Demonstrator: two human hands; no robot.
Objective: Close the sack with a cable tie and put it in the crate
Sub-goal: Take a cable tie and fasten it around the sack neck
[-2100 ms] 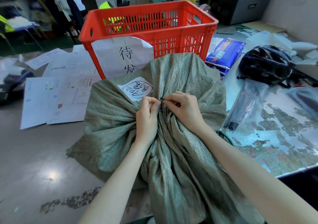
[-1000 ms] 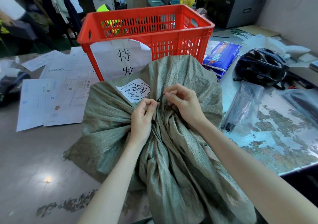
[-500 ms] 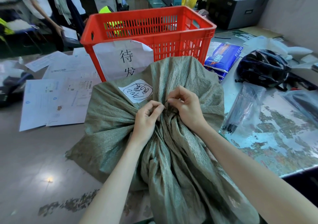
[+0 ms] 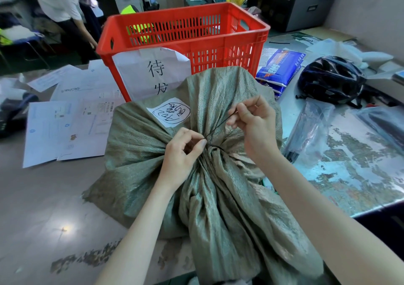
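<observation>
Since a moment ago your right hand (image 4: 253, 122) has drawn the cable tie (image 4: 218, 125) tail up and right, pinching it. Your left hand (image 4: 185, 153) pinches the tie's head at the gathered neck, mid-frame. That sack (image 4: 140, 153) looks soft and bulky; lift it below the neck. Beyond, upper centre, waits the crate (image 4: 183, 35).

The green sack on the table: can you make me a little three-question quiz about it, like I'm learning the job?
1. True or false: the sack is already inside the red crate.
2. Which hand pulls the tail of the cable tie: A) left hand B) right hand?
3. What lies right of the sack, beside the blue packets?

Key:
1. False, it sits on the table in front of the crate.
2. B.
3. A black helmet.
</observation>
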